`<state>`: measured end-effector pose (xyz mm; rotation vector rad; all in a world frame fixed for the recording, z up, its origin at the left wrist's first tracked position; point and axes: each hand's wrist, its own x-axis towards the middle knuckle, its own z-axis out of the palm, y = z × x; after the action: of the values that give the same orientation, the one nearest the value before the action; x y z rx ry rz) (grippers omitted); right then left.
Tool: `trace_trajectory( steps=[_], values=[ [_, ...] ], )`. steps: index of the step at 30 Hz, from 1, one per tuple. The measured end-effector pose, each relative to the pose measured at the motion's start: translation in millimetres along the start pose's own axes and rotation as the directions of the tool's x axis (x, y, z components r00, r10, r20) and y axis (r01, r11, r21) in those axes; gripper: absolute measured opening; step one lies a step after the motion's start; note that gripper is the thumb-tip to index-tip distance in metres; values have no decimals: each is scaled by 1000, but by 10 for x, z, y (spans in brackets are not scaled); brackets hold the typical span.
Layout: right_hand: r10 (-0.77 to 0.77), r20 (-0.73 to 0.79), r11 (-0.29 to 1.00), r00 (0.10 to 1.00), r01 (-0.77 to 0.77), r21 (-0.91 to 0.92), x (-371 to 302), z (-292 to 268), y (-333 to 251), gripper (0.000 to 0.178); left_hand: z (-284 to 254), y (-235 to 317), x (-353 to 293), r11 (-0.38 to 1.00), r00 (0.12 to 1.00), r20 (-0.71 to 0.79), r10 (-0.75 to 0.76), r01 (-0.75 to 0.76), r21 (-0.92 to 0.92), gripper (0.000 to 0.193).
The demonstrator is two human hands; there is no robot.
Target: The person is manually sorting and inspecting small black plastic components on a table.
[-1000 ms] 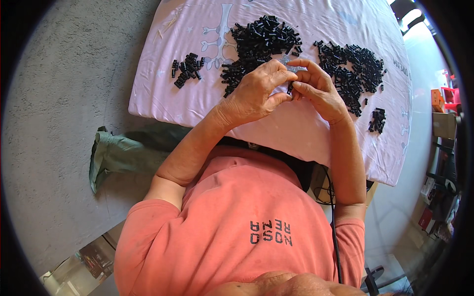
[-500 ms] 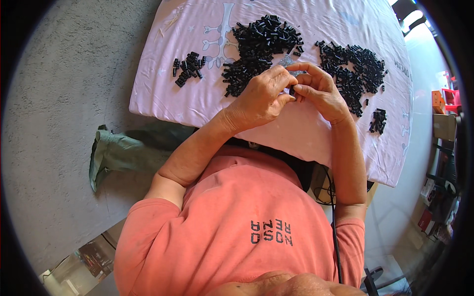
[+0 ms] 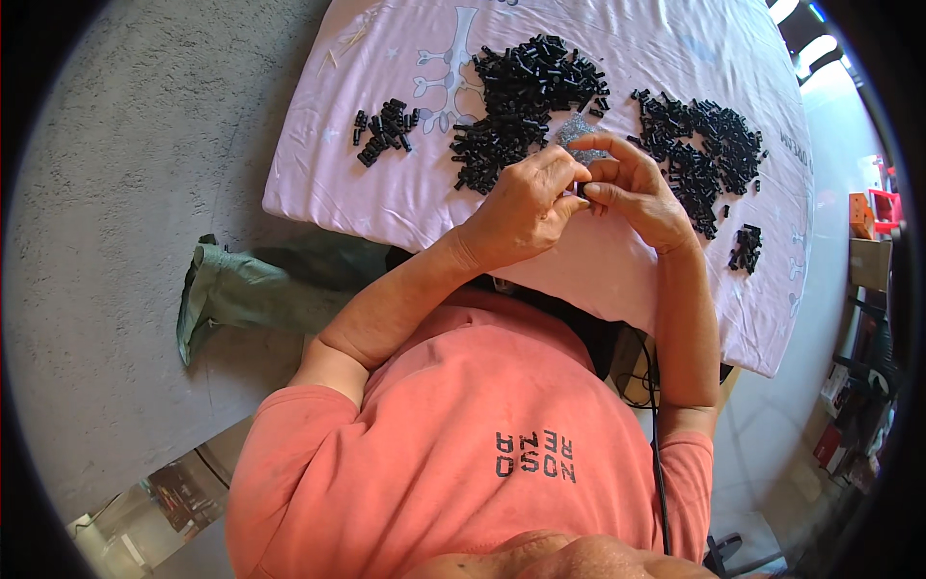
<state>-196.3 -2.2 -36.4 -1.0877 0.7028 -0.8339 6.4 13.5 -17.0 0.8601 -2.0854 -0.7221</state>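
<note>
My left hand (image 3: 526, 207) and my right hand (image 3: 641, 193) meet above the near part of the table, fingertips almost touching. Between them is a small black cylindrical piece (image 3: 582, 189), pinched by both; fingers cover much of it. Just beyond the hands lies a little heap of tiny silvery parts (image 3: 577, 130), partly hidden by my right fingers. Behind my left hand spreads a large pile of black cylindrical pieces (image 3: 531, 82). Another wide pile of small black pieces (image 3: 709, 150) lies beyond my right hand.
A pink patterned cloth (image 3: 318, 183) covers the table. Smaller clusters of black pieces lie at left (image 3: 386, 130) and right (image 3: 746, 249). Thin pale sticks (image 3: 345, 48) rest at the far left. Green fabric (image 3: 280, 280) hangs beside the table; a black cable (image 3: 658, 463) runs down my front.
The whole view has shifted slightly, so the table appears a little lower and further right. Both hands stay together on the small black piece, with only slight finger movement.
</note>
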Motion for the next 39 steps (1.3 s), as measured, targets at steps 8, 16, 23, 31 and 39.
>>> trace_trajectory(
  steps=[8, 16, 23, 31, 39],
  values=[
    [-49, -102, 998, 994, 52, 29, 34, -72, -33, 38, -434, -405, 41, 966, 961, -261, -91, 149, 212, 25],
    [-68, -179, 991, 981, 87, 98, 42, -150, 28, 38, -1036, -1066, -226, 639, 972, -231, -42, 204, 742, 27],
    [-56, -177, 995, 983, 70, 73, 41, -129, 12, 35, -1096, -1130, -293, 630, 952, -289, -100, 285, 722, 25],
    [-74, -213, 997, 974, 76, -2, 44, -120, 17, 30, -573, -630, 121, 907, 990, -142, 2, 58, 416, 16],
    [-124, -303, 989, 945, 95, -110, 63, -123, 58, 22, -298, -575, 247, 844, 994, -66, -84, 107, 526, 15]
  ],
)
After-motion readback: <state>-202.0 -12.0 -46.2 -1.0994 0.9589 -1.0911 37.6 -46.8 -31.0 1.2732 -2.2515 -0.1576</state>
